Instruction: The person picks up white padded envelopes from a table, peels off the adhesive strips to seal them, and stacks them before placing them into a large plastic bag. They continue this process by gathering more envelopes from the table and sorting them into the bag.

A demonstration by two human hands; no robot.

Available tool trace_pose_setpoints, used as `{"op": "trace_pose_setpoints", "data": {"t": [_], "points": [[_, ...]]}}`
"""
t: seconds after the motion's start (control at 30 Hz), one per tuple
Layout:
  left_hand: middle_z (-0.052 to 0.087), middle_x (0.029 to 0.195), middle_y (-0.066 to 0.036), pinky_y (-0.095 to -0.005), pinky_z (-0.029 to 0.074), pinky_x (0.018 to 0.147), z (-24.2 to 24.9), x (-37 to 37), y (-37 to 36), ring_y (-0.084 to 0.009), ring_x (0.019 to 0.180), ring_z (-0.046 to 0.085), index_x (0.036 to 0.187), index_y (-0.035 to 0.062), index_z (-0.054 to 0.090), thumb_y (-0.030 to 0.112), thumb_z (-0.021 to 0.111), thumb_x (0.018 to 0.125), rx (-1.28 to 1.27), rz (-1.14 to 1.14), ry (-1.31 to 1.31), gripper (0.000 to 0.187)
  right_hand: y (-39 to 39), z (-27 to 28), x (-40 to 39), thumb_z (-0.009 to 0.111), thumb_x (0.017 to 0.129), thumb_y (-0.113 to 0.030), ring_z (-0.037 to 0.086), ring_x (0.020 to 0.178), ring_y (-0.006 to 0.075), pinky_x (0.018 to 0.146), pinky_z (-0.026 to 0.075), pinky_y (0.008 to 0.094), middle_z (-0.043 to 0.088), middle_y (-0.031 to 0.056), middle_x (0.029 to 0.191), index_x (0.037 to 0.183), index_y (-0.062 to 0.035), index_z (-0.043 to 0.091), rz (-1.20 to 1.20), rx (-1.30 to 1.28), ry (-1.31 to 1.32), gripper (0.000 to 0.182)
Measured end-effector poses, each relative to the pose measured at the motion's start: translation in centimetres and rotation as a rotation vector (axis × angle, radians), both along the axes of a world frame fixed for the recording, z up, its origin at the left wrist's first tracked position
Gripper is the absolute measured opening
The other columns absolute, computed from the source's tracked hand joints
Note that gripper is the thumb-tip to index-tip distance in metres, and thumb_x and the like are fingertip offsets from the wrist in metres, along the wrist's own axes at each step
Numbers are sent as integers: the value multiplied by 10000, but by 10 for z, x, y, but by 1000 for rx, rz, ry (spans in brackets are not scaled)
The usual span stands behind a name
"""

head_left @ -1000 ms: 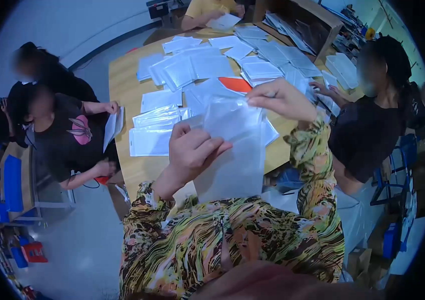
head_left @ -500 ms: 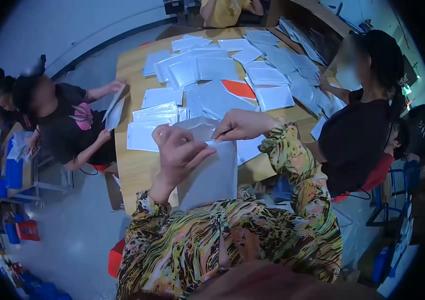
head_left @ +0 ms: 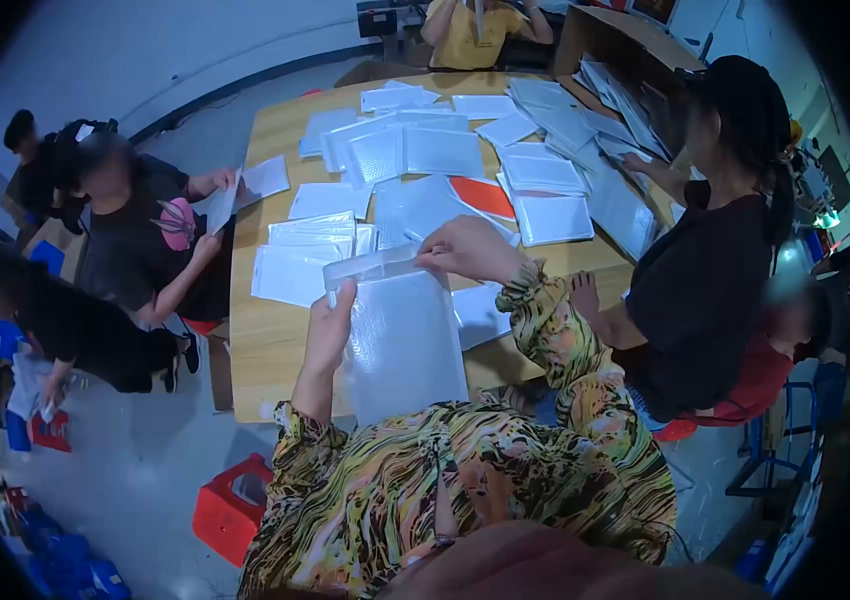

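A white bubble mailer (head_left: 405,340) hangs upright in front of my chest, its flap strip running along the top. My left hand (head_left: 328,325) grips its upper left edge, thumb on the near face. At the top right corner, the fingers of my right hand (head_left: 473,248) pinch the flap. Just beyond, a stack of white mailers (head_left: 307,240) lies on the wooden table (head_left: 280,390). Another mailer (head_left: 482,312) lies partly hidden under my right forearm.
More mailers (head_left: 442,152) are heaped across the table, with an orange-red piece (head_left: 483,197) among them. A carton (head_left: 635,50) of mailers stands at the far right. Co-workers (head_left: 715,240) are around the table. A red stool (head_left: 230,510) stands at lower left.
My hands have moved apart along the mailer's top. My left hand has gone from near the flap's middle to the left edge, and more of the mailer's face shows.
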State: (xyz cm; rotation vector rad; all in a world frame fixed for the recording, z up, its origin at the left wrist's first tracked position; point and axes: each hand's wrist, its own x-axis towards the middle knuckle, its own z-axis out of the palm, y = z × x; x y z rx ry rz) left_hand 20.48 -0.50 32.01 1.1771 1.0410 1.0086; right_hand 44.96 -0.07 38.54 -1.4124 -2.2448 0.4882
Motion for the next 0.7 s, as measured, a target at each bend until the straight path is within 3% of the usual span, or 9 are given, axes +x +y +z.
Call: {"op": "trace_pose_setpoints", "data": {"t": [0.07,0.13,0.33,0.4,0.47,0.5,0.57,0.6,0.7], "points": [[584,775,-6,-242,395,593,28,-21,4,-70,682,491,918,-7,614,334,491,923,5,-32,24,363,-2,19,-41,599,806,-355,599,611,259,563,451,337,639,104,699,818,-64,684,-149,8,-115,304],[594,778,-28,-254,405,599,35,-20,4,-82,687,500,935,-18,608,312,487,925,22,-44,56,352,-7,29,-75,600,801,-369,600,611,265,556,451,349,627,101,693,776,-62,635,-166,75,196,310],[591,721,-222,-365,446,614,27,-23,4,-316,687,610,899,-71,553,63,412,861,388,-251,355,198,-9,25,-138,535,847,-278,568,589,339,557,449,421,578,123,652,758,-35,505,-265,318,68,261],[562,685,-222,-355,434,574,37,-22,2,-255,618,579,863,-70,550,118,441,888,506,-237,301,219,-10,32,-134,492,865,-219,576,660,346,589,458,429,587,140,719,788,-32,497,-259,230,42,202],[507,623,22,-214,318,490,40,-24,6,-33,569,401,838,-41,552,179,473,924,368,-261,326,249,-14,34,-127,469,873,-184,596,741,307,667,472,400,590,150,793,802,-17,479,-237,305,79,182],[507,623,22,-214,318,490,44,-24,4,-33,569,401,838,-41,552,179,473,924,369,-263,330,249,-11,30,-121,469,873,-184,596,741,307,667,472,400,590,150,793,802,-17,479,-240,306,83,182],[498,644,47,-201,309,495,54,-24,0,-25,585,399,822,-12,566,249,504,923,303,-266,243,287,1,16,-102,494,851,-181,592,745,279,739,470,366,568,158,759,804,-24,469,-236,581,652,166],[498,644,47,-201,309,495,48,-26,3,-25,585,399,822,-12,566,249,504,923,301,-262,247,287,0,9,-80,454,893,-201,571,720,251,796,450,356,544,120,723,789,-39,454,-100,201,1072,192],[548,748,54,-202,352,566,35,-48,14,-30,648,455,885,40,609,261,537,906,68,-234,136,234,-16,7,-9,375,958,-307,324,436,75,388,276,228,324,-33,549,714,-117,383,-194,-112,1795,310]]}}
